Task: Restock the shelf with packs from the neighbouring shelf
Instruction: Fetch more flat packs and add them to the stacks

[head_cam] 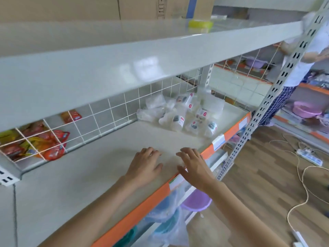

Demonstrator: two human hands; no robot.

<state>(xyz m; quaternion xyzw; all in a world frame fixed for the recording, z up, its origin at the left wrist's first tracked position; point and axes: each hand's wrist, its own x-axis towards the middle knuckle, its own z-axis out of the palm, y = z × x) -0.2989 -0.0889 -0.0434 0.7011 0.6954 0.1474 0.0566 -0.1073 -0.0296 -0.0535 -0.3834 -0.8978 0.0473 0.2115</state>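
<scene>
White metal shelving fills most of the view, standing on a wood-pattern floor [263, 175] where a pale cable [302, 177] and a power strip [309, 158] lie. The middle shelf [89, 175] serves as the landmark: a wide pale board with an orange front strip [147, 196] that carries small price tags, whose writing is too blurred to read.

Above this shelf is a second white board [106, 56], and cardboard boxes [89, 8] stand behind it with a yellow-green lid or tub [200, 24] near them. At the back of the shelf is a white wire grid [110, 111]. Behind the grid, on the left, lie red and yellow snack packs [41, 141] on the neighbouring shelf; their print cannot be read.

On the far right end of the shelf lies a loose heap of clear packs [185, 114] with small red and dark labels, too blurred to read. Beyond that end another person [302, 56] in a white top stands at another rack.

Below the shelf's front edge hang clear plastic bags [169, 216], and a purple basin [197, 202] sits beside them.

Over the bare middle of the shelf, near its front strip, are the left hand [145, 166] and the right hand [194, 166], both palm down with the fingers spread and holding nothing. They are well apart from the clear packs.
</scene>
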